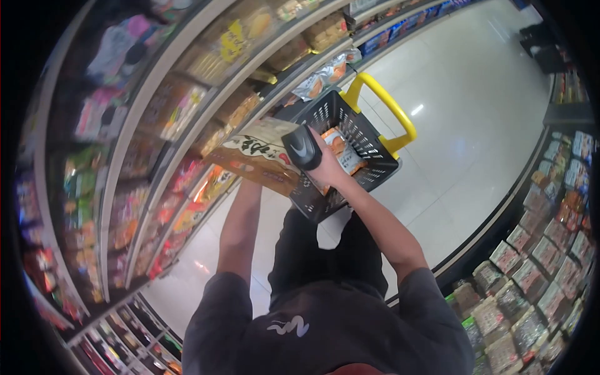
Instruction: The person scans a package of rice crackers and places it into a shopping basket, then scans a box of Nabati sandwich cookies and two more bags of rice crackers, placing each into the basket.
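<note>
My right hand point(328, 165) is closed around a black rounded device point(302, 148) with a grey curved mark, beside a large brown and cream food package point(256, 156) with dark writing. Behind the package's lower edge, my left forearm point(240, 219) ends; the left hand and its fingers are hidden there. Under and beyond my right hand stands a dark grey shopping basket point(375, 144) with slotted walls and a yellow handle point(394, 112) raised at its far side. Inside the basket lies an orange and white packet point(340, 150).
Curved-looking shelves point(150, 81) full of packaged food run along the left and top, close to the basket. At the lower right is a low display point(531, 269) of many wrapped packs. Pale tiled floor point(462, 144) lies between them. Dark items stand at the far upper right.
</note>
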A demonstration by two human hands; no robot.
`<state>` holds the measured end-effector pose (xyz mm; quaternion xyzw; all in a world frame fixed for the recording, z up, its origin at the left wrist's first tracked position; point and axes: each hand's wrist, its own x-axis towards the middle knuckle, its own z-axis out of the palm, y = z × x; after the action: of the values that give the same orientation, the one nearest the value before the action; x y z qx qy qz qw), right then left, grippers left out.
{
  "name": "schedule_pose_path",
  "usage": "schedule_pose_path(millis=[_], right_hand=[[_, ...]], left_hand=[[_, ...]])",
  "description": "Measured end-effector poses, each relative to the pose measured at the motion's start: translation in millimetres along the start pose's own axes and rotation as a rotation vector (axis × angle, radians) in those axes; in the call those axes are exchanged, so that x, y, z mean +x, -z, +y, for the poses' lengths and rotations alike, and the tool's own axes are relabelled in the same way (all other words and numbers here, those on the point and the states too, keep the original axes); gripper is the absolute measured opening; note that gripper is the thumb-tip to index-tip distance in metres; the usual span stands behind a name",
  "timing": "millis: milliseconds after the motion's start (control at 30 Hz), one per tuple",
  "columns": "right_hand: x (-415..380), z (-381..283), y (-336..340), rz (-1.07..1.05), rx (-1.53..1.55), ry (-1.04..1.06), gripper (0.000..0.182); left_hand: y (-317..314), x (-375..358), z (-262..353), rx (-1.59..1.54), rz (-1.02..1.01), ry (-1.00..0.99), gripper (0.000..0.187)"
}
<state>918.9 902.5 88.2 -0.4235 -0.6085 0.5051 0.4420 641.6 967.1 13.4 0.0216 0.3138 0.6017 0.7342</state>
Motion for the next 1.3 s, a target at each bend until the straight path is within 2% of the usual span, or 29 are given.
schedule_pose_path(millis=[33, 67, 133, 200, 267, 333, 367, 400, 433, 467, 533, 567, 600, 667, 700, 733, 767, 800, 867, 967, 1000, 1033, 1067, 1100, 1133, 1167, 1200, 1267, 1300], right_hand=[[15, 13, -4, 0.029, -0.087, 0.083, 0.071], [28, 20, -7, 0.047, -0.088, 0.059, 0.071], [46, 34, -14, 0.036, 0.128, -0.067, 0.076], [59, 59, -20, 0.108, 0.017, -0.037, 0.08], [75, 70, -17, 0.214, 0.205, -0.125, 0.075], [94, 73, -3, 0.294, 0.073, -0.212, 0.051], [103, 77, 1, 0.354, 0.14, -0.254, 0.043], [115, 81, 4, 0.411, 0.209, -0.293, 0.037], [127, 99, 1, 0.447, 0.477, -0.344, 0.027], [147, 101, 0, 0.475, 0.353, -0.259, 0.024], [169, 103, 4, 0.425, 0.634, -0.331, 0.037], [185, 109, 7, 0.461, 0.797, -0.38, 0.039], [200, 121, 8, 0.438, 0.744, -0.341, 0.038], [233, 140, 15, 0.447, 0.829, -0.377, 0.036], [251, 146, 19, 0.454, 0.895, -0.337, 0.026], [264, 153, 23, 0.484, 0.905, -0.384, 0.03], [274, 159, 27, 0.449, 0.887, -0.364, 0.032], [285, 162, 29, 0.416, 0.87, -0.344, 0.035], [307, 180, 29, 0.406, 0.86, -0.282, 0.03], [342, 182, 19, 0.565, 0.906, -0.358, 0.025], [352, 185, 17, 0.515, 0.92, -0.341, 0.027], [355, 189, 10, 0.567, 0.894, -0.363, 0.028], [358, 182, 3, 0.614, 0.866, -0.382, 0.029], [361, 184, -4, 0.687, 0.856, -0.447, 0.017], [367, 203, -9, 0.69, 0.832, -0.453, 0.021], [370, 203, -16, 0.714, 0.82, -0.443, 0.023], [371, 194, -24, 0.738, 0.807, -0.433, 0.026], [377, 181, -36, 0.698, 0.834, -0.477, 0.033], [388, 188, -42, 0.689, 0.767, -0.428, 0.033]], left_hand=[[7, 19, 2, 0.01, -0.007, 0.031, 0.054], [13, 34, 1, 0.017, -0.009, 0.059, 0.053], [24, 55, -1, 0.04, -0.006, 0.127, 0.052], [26, 71, 2, 0.071, -0.013, 0.183, 0.05], [18, 88, 11, 0.097, -0.037, 0.209, 0.048], [10, 103, 11, 0.109, -0.072, 0.232, 0.047], [3, 109, 8, 0.111, -0.093, 0.24, 0.046], [10, 115, -1, 0.327, -0.11, -0.064, 0.047], [1, 123, -5, 0.306, 0.008, -0.068, 0.047], [-3, 134, -8, 0.283, 0.124, -0.072, 0.048], [-5, 154, -10, 0.241, 0.117, -0.088, 0.051], [0, 169, -10, 0.228, 0.031, -0.071, 0.05], [5, 183, -9, 0.215, -0.052, -0.052, 0.05], [18, 212, -7, 0.207, -0.061, -0.083, 0.047], [24, 227, -4, 0.07, -0.147, -0.019, 0.045], [31, 242, -1, -0.067, -0.232, 0.044, 0.044], [35, 257, -6, 0.177, -0.137, -0.063, 0.057], [48, 276, -4, 0.181, -0.136, -0.059, 0.057], [76, 315, -2, 0.459, -0.32, -0.176, 0.053], [120, 369, -4, 0.875, -0.618, -0.327, 0.048], [121, 373, -3, 1.012, -0.719, -0.372, 0.047], [121, 377, 3, 1.385, -0.716, -0.346, 0.051], [85, 355, 2, 1.394, -0.719, -0.33, 0.051], [44, 331, 6, 0.899, -0.216, -0.044, 0.054], [-1, 312, 9, 0.371, 0.264, 0.216, 0.057], [23, 322, 10, 0.418, 0.219, 0.144, 0.052], [7, 311, 8, 0.424, 0.218, 0.15, 0.052], [-25, 283, 3, 0.657, 0.203, -0.187, 0.051], [-31, 283, 2, 0.685, 0.179, -0.171, 0.05]])
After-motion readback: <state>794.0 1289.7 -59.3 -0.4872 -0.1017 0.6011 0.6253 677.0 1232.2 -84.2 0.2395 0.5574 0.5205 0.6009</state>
